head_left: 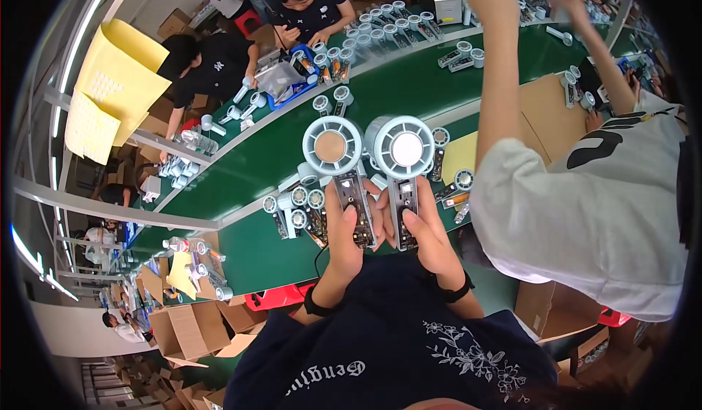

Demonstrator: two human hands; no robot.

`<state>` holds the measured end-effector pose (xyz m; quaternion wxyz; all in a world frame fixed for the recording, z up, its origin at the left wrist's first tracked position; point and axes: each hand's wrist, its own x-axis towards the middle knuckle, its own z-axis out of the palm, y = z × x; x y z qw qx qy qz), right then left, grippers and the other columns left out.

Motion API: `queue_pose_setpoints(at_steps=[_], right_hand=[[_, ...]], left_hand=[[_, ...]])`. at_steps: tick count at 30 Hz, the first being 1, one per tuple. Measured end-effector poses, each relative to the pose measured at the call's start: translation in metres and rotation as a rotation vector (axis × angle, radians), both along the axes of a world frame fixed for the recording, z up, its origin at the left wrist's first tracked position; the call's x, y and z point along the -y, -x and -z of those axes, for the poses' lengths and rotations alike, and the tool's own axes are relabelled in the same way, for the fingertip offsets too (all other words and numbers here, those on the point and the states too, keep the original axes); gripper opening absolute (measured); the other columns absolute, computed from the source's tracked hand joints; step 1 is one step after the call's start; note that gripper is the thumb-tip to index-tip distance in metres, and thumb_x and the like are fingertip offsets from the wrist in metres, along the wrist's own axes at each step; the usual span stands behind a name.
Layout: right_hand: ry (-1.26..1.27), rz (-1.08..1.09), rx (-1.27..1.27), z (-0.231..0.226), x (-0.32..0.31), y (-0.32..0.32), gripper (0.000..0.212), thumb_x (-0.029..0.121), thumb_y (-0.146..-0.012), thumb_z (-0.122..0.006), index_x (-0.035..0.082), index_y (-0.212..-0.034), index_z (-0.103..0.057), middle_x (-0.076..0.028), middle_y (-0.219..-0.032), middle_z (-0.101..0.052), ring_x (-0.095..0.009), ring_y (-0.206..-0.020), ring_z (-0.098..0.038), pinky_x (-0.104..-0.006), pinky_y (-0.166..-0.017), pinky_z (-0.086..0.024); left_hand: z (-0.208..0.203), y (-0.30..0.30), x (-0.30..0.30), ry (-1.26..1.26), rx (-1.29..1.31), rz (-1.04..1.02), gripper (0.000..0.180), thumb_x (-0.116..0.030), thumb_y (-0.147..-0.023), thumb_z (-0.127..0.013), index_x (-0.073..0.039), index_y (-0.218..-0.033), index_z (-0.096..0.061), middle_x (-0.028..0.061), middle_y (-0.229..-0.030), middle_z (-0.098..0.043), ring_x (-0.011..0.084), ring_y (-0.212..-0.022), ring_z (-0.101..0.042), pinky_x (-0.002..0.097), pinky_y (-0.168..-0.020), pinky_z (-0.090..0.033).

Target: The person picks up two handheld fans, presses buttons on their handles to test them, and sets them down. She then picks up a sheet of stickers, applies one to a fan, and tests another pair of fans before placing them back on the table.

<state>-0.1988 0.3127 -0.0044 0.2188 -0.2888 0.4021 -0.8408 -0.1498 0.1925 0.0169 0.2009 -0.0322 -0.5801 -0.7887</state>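
Observation:
My left hand (344, 238) is wrapped round the handle of a pale blue handheld fan (333, 122), whose round hub looks tan. In my right hand (433, 238) is a second handheld fan (404, 123) with a bright white hub. Both fans are held upright side by side, heads away from me, and their handles lie uncovered, showing dark circuit boards. Several more half-assembled fans (299, 196) lie on the green bench left of my hands. Another fan (463, 180) with an exposed handle rests to the right.
A green conveyor belt (256, 154) crosses ahead, carrying fans (462, 57). To my right a co-worker in a grey shirt (585, 212) reaches across the belt. Co-workers sit opposite, near a blue tray (296, 88). Cardboard boxes (190, 329) stand at lower left; yellow sheets (117, 81) hang upper left.

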Motion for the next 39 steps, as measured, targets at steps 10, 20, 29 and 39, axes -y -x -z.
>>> queue_pose_setpoints(at_steps=[10, 20, 29, 39], right_hand=[[-0.013, -0.006, -0.005, 0.002, 0.027, 0.015, 0.053, 0.023, -0.093, -0.04, -0.002, -0.135, -0.019, -0.015, -0.107, -0.047, -0.015, -0.065, -0.049, -0.0265, -0.055, -0.043], [-0.128, 0.015, 0.005, 0.004, 0.051, 0.019, 0.052, 0.024, -0.093, -0.04, -0.002, -0.134, -0.021, -0.014, -0.105, -0.048, -0.014, -0.064, -0.048, -0.025, -0.055, -0.042], [-0.102, -0.011, 0.1, 0.015, 0.061, 0.019, 0.049, 0.029, -0.093, -0.043, 0.0, -0.129, -0.026, -0.012, -0.1, -0.049, -0.011, -0.061, -0.047, -0.0231, -0.05, -0.039], [-0.158, 0.097, 0.01, 0.005, 0.052, 0.014, 0.049, 0.03, -0.093, -0.042, 0.0, -0.128, -0.026, -0.011, -0.1, -0.049, -0.011, -0.058, -0.046, -0.0227, -0.049, -0.037]], left_hand=[[0.013, 0.013, 0.02, 0.011, 0.024, -0.122, 0.042, -0.034, -0.094, -0.038, 0.002, -0.115, -0.033, 0.0141, -0.093, -0.047, 0.0098, -0.054, -0.048, 0.0202, -0.033, -0.037], [0.029, 0.015, 0.058, -0.086, 0.056, 0.027, 0.041, -0.026, -0.095, -0.037, 0.002, -0.124, -0.027, 0.0126, -0.103, -0.048, 0.0096, -0.053, -0.049, 0.0204, -0.04, -0.038], [0.028, 0.011, 0.057, -0.101, 0.064, -0.095, 0.044, -0.025, -0.095, -0.037, 0.002, -0.127, -0.023, 0.0138, -0.103, -0.048, 0.0099, -0.051, -0.049, 0.0208, -0.039, -0.037], [0.023, 0.013, 0.044, -0.055, 0.065, -0.042, 0.039, -0.027, -0.095, -0.037, 0.001, -0.121, -0.028, 0.0132, -0.096, -0.05, 0.0109, -0.051, -0.05, 0.0218, -0.04, -0.039]])
